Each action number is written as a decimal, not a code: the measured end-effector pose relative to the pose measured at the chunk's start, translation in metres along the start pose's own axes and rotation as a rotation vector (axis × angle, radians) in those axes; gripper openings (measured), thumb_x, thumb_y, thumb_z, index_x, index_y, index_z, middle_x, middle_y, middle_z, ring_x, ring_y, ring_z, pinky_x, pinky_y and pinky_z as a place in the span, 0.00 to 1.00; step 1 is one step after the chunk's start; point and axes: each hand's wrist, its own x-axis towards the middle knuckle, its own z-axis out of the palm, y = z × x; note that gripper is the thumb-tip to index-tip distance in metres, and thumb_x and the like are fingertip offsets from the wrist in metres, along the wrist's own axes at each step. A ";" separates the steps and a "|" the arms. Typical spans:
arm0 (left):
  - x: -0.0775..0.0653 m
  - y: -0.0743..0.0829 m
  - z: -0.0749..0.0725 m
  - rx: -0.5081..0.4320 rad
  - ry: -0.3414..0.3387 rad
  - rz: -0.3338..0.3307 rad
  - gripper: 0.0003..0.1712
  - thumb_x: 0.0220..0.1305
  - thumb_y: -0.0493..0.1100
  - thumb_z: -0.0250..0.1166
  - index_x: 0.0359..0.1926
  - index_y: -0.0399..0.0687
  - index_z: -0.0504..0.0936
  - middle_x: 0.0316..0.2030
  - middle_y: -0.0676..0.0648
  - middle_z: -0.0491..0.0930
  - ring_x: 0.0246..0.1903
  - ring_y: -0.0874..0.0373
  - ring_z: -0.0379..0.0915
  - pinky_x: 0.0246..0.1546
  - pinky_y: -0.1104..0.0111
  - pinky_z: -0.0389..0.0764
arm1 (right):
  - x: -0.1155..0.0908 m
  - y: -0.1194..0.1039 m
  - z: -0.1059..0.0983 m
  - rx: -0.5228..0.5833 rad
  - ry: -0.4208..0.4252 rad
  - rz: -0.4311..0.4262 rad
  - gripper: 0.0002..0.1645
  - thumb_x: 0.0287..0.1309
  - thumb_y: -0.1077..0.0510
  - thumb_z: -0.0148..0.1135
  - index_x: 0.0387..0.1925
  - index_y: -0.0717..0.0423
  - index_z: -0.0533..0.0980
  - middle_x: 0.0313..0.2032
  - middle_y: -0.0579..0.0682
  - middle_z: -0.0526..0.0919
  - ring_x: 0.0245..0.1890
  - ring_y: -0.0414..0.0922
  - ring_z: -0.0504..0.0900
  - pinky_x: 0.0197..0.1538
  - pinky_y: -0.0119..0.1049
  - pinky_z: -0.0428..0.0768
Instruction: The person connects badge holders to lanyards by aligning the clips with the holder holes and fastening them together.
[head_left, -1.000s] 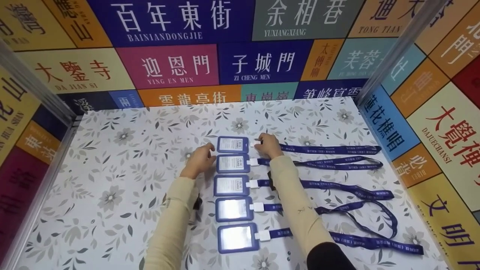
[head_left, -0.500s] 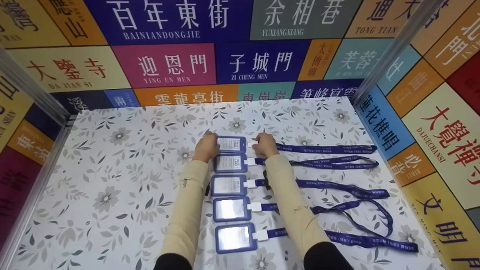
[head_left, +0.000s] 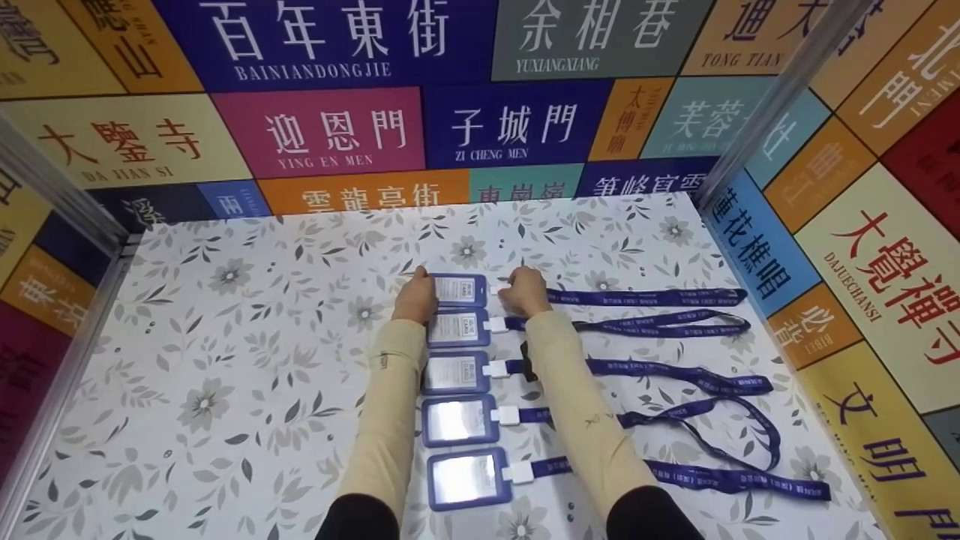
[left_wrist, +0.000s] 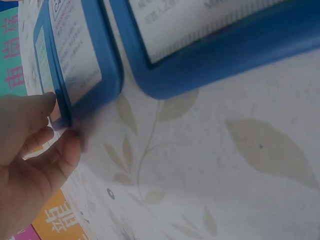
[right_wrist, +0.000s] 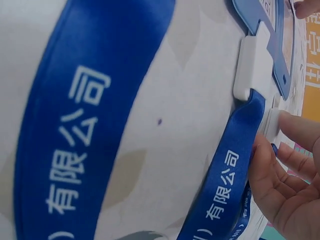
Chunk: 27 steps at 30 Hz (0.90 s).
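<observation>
At the far end of a column of blue badge holders, my left hand (head_left: 415,296) pinches the left end of the farthest badge holder (head_left: 456,289). In the left wrist view, the thumb and fingers (left_wrist: 65,155) close around that holder's corner, beside the second holder (left_wrist: 85,55). My right hand (head_left: 527,289) grips the white clip (right_wrist: 271,125) of the farthest blue lanyard (head_left: 645,298). This clip sits just right of the holder's slotted end (right_wrist: 283,82), apart from it. The nearer badge holders (head_left: 465,480) have white clips (head_left: 517,472) attached.
Other blue lanyards (head_left: 682,375) stretch to the right, one looping wide. The white floral tabletop (head_left: 210,322) carries everything. Printed panels with large characters (head_left: 337,127) stand behind and at both sides, with metal posts (head_left: 780,97) at the corners.
My left hand has moved right and up onto the farthest badge holder and taken hold of its end. My right hand stays at the white clip. The head view has shifted slightly.
</observation>
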 end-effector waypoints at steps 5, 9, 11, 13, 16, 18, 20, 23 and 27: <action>0.001 -0.001 0.003 -0.028 0.027 -0.007 0.13 0.54 0.33 0.62 0.41 0.28 0.75 0.46 0.38 0.69 0.41 0.38 0.74 0.46 0.56 0.74 | 0.018 0.012 0.014 0.002 0.020 0.039 0.13 0.36 0.59 0.65 0.26 0.64 0.77 0.29 0.57 0.79 0.31 0.52 0.77 0.36 0.42 0.76; 0.000 -0.001 0.004 -0.031 0.041 -0.006 0.13 0.53 0.34 0.63 0.39 0.28 0.76 0.46 0.37 0.69 0.41 0.39 0.74 0.47 0.56 0.74 | 0.009 -0.001 0.006 0.005 0.044 0.041 0.10 0.36 0.61 0.63 0.23 0.64 0.77 0.28 0.57 0.79 0.29 0.52 0.77 0.34 0.42 0.77; -0.002 0.000 0.003 -0.026 0.041 -0.004 0.12 0.53 0.34 0.64 0.37 0.28 0.77 0.45 0.37 0.69 0.40 0.39 0.74 0.46 0.56 0.74 | 0.010 -0.003 0.006 -0.008 0.048 0.052 0.09 0.35 0.61 0.63 0.23 0.65 0.77 0.27 0.58 0.79 0.29 0.53 0.77 0.35 0.42 0.77; -0.003 0.001 0.002 -0.017 0.043 0.000 0.11 0.53 0.35 0.64 0.36 0.29 0.78 0.44 0.37 0.70 0.39 0.39 0.75 0.45 0.56 0.74 | 0.008 -0.008 0.004 -0.021 0.059 0.058 0.10 0.34 0.62 0.64 0.22 0.66 0.77 0.27 0.58 0.80 0.30 0.53 0.77 0.37 0.42 0.76; -0.005 0.002 0.000 -0.006 0.040 0.004 0.09 0.54 0.35 0.64 0.34 0.31 0.78 0.43 0.37 0.70 0.38 0.40 0.75 0.44 0.56 0.75 | -0.003 -0.021 -0.007 -0.037 0.045 0.083 0.09 0.35 0.63 0.64 0.23 0.66 0.77 0.29 0.59 0.80 0.33 0.54 0.77 0.41 0.45 0.76; -0.006 0.002 0.000 -0.002 0.032 0.003 0.09 0.54 0.36 0.63 0.33 0.32 0.78 0.42 0.37 0.71 0.38 0.40 0.75 0.43 0.55 0.75 | -0.006 -0.025 -0.008 -0.035 0.061 0.068 0.08 0.35 0.64 0.64 0.22 0.66 0.77 0.27 0.59 0.80 0.31 0.54 0.76 0.40 0.46 0.76; -0.004 0.001 0.000 -0.019 0.014 -0.008 0.08 0.54 0.36 0.63 0.33 0.32 0.78 0.43 0.36 0.70 0.39 0.40 0.74 0.44 0.55 0.74 | -0.009 -0.027 -0.009 -0.036 0.073 0.052 0.06 0.36 0.64 0.64 0.21 0.65 0.76 0.27 0.59 0.79 0.30 0.54 0.76 0.40 0.46 0.76; 0.002 -0.004 0.007 -0.043 0.009 -0.013 0.08 0.53 0.36 0.64 0.31 0.32 0.78 0.43 0.36 0.70 0.38 0.39 0.74 0.44 0.54 0.74 | -0.011 -0.027 -0.008 -0.036 0.092 0.026 0.05 0.37 0.65 0.63 0.18 0.63 0.75 0.26 0.59 0.79 0.30 0.54 0.76 0.39 0.44 0.76; 0.013 -0.016 0.024 -0.022 0.061 0.027 0.09 0.52 0.37 0.66 0.30 0.35 0.77 0.41 0.38 0.69 0.35 0.41 0.75 0.40 0.55 0.76 | -0.012 -0.028 -0.006 -0.031 0.099 0.019 0.07 0.37 0.64 0.64 0.16 0.61 0.73 0.27 0.60 0.79 0.31 0.56 0.76 0.40 0.44 0.76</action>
